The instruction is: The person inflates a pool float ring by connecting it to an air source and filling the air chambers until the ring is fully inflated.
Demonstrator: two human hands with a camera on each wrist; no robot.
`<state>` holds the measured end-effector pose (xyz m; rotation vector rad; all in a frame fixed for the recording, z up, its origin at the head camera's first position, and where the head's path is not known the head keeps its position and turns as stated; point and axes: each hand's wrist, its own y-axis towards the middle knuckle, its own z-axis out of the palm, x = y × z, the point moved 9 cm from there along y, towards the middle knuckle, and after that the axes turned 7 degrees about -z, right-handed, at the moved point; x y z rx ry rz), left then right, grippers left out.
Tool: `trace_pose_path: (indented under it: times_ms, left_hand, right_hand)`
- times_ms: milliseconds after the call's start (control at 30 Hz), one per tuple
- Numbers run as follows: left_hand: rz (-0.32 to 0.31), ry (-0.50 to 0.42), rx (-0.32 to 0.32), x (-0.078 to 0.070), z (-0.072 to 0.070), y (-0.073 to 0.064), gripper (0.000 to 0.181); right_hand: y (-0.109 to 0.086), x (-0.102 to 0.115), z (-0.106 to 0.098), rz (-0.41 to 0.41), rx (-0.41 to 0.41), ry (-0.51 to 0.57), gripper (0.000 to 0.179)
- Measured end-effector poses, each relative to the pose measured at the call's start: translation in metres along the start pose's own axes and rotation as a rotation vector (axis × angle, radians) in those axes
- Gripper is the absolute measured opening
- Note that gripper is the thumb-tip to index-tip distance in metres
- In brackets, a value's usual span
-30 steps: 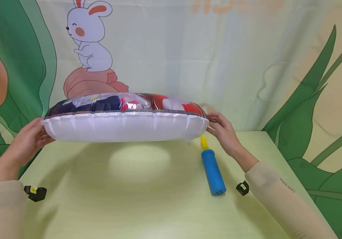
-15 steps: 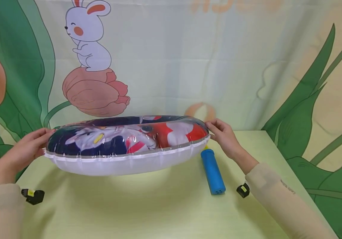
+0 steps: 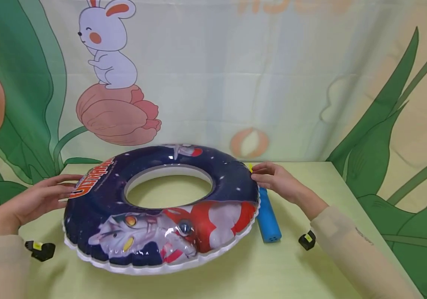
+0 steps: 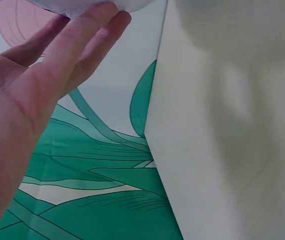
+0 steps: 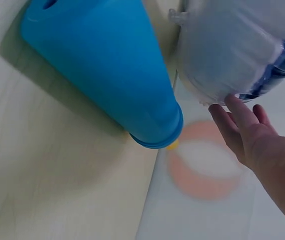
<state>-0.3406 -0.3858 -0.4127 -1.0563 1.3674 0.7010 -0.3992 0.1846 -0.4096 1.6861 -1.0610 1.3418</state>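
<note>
An inflated swim ring (image 3: 235,182), dark blue on top with a red and silver cartoon figure and white below, is held between both hands over the table, its top tilted toward me. The left hand (image 3: 35,199) touches its left side with mostly straight fingers; in the left wrist view the fingertips (image 4: 102,15) meet the white underside. At the right rim, the right hand (image 3: 280,182) lays extended fingers against the ring. Its fingers (image 5: 232,122) reach under the white side in the right wrist view, near a clear valve (image 5: 177,17). A blue hand pump (image 3: 269,220) lies partly behind the ring.
Small black objects with yellow labels lie on the table, one at the left (image 3: 40,250) and one at the right (image 3: 307,240). A printed curtain (image 3: 198,83) hangs behind the pale table (image 3: 303,270).
The ring has come down from an edge-on position and tipped toward me, so its top and hole show. Both hands have lowered with it, and their fingers look looser on the rim.
</note>
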Motion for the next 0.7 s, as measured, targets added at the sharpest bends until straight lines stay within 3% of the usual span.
trace_pose_path:
  times_ms: [267, 467, 700]
  left_hand:
    - [-0.052, 0.111, -0.004, 0.018, 0.004, 0.002, 0.039]
    - [-0.134, 0.213, 0.001, 0.029, 0.005, 0.006, 0.053]
    - [-0.181, 0.314, -0.046, 0.023, 0.007, 0.014, 0.054]
  right_hand:
    - [0.002, -0.016, 0.009, 0.023, 0.063, -0.133, 0.058]
    - [0.002, -0.010, 0.011, -0.014, 0.067, -0.167, 0.052]
    - [0.002, -0.004, 0.010, -0.052, 0.071, -0.234, 0.045]
